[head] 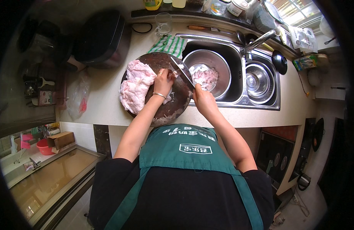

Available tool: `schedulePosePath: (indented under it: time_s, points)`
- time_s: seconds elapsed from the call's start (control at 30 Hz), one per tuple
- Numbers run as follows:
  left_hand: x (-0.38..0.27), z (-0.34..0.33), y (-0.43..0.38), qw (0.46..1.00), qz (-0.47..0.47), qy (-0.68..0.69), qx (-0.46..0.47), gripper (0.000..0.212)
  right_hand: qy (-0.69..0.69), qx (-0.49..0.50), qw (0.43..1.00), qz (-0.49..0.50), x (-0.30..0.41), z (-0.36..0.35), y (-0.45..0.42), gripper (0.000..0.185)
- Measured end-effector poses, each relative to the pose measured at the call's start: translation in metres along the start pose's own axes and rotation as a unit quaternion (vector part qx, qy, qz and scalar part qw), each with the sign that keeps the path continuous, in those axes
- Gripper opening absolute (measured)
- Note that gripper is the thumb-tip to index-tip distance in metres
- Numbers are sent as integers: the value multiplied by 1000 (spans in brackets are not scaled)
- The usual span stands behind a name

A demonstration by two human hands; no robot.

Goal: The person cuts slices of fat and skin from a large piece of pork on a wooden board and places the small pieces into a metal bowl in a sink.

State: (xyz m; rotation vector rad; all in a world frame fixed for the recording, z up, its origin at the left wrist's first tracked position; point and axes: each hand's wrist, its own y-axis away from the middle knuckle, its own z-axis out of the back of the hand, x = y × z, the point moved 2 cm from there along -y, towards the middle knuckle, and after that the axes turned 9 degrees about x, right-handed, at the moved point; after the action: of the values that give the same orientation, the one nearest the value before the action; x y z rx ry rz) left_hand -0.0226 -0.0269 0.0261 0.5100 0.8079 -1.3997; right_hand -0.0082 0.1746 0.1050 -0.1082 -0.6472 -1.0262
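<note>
A round dark chopping board [177,105] lies on the counter before me. My right hand [205,99] is closed around the handle of a kitchen knife, and its blade [182,72] slants up and left over the board's right side. My left hand [163,83], with a ring and a bangle, pinches a small piece of raw meat [175,74] just left of the blade. Large slabs of pale, fatty raw meat [137,86] cover the board's left side. Partly hidden by my left wrist is another scrap [167,99].
To the right, a steel bowl [223,64] with cut meat pieces [207,79] sits in the sink [236,86]. The smaller basin holds a colander [270,83] under the faucet [259,41]. A striped cloth [169,46] and glass mug [163,24] stand behind the board; a plastic bag [79,97] lies left.
</note>
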Motion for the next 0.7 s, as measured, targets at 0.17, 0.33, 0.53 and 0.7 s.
schedulePosePath:
  time_s: [0.17,0.33,0.53,0.7]
  points:
    - [2,-7,-1,999,-34,-40,-5,12,8,27,999,-18,-2,-9,-1,18]
    - [2,-11,-3,999,-33,-11,12,11,1,52,998,-31,-8,-6,3,18]
    - [-1,-9,-5,994,-14,-75,74,15,-45,21,999,-4,-2,-18,-24,18]
    - [-4,-6,4,991,-34,-108,68,19,7,21,1000,-21,9,-29,-45,17]
